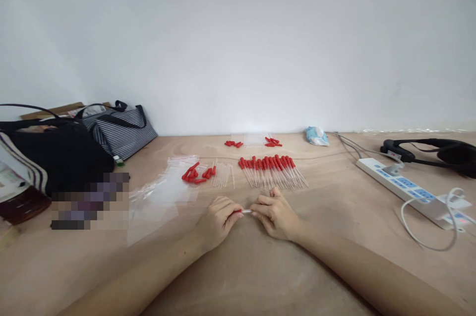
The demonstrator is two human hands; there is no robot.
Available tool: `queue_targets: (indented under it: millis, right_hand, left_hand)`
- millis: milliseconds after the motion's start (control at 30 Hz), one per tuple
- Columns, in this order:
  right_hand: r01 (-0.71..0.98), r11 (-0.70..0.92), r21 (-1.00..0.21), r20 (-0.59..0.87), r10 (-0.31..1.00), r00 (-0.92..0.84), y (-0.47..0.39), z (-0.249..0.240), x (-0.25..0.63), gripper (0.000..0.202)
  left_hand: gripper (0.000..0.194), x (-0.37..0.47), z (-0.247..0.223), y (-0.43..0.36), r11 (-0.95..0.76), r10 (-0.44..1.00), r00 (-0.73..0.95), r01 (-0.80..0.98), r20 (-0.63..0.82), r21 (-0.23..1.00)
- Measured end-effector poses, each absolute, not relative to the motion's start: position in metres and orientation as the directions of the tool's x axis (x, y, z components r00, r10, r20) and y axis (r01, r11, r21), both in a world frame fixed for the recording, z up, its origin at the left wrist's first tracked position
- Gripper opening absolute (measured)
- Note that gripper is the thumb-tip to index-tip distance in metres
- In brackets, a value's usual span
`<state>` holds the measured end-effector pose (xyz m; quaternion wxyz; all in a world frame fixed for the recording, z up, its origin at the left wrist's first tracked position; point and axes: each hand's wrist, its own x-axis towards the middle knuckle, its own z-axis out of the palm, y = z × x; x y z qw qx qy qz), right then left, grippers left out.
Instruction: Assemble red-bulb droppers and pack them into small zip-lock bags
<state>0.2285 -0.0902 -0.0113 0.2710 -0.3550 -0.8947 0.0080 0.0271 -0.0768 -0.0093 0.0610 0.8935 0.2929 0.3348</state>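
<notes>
Both hands meet over the near middle of the table. My left hand [222, 214] is closed on a red rubber bulb [238, 211], mostly hidden by the fingers. My right hand [274, 215] pinches a thin clear dropper tube [247, 212], whose visible stretch spans the gap between the hands. The tube meets the bulb at my left fingertips; how deep it sits inside I cannot tell. Just beyond my right hand lies a row of red-bulbed droppers [268, 163], tips toward me. Loose red bulbs [192, 174] and bare clear tubes [223, 175] lie beyond my left hand.
Clear plastic bags [159, 205] spread at left, beside a black bag [70, 152] and a striped bag [126, 130]. More bulbs [233, 144] lie near the wall. A tissue pack [317, 136], power strip [403, 186], looping white cable [416, 241] and black headset [431, 155] occupy the right.
</notes>
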Motion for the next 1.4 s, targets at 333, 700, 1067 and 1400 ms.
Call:
queue_targets:
  millis: [333,700,1067,1400]
  right_hand:
    - [0.603,0.767,-0.218,0.457,0.626,-0.632,-0.086,-0.012,0.218,0.024]
    - [0.729,0.638,-0.248,0.347,0.761,-0.548,-0.081,0.002,0.233,0.021]
    - [0.838,0.028,-0.545,0.277,0.949,0.148,-0.007,0.002,0.222,0.021]
    - [0.934,0.136,-0.33,0.35,0.937,-0.013,-0.01,0.007,0.204,0.021]
  left_hand:
    - [0.02,0.03,-0.009,-0.079,-0.844,0.535,0.652,0.443,0.537,0.304]
    - [0.03,0.016,-0.005,-0.065,-0.708,0.706,0.564,0.585,0.429,0.396]
    - [0.013,0.01,-0.004,-0.061,-0.624,0.78,0.516,0.675,0.353,0.394]
    - [0.012,0.009,-0.007,-0.061,-0.646,0.763,0.53,0.655,0.371,0.394]
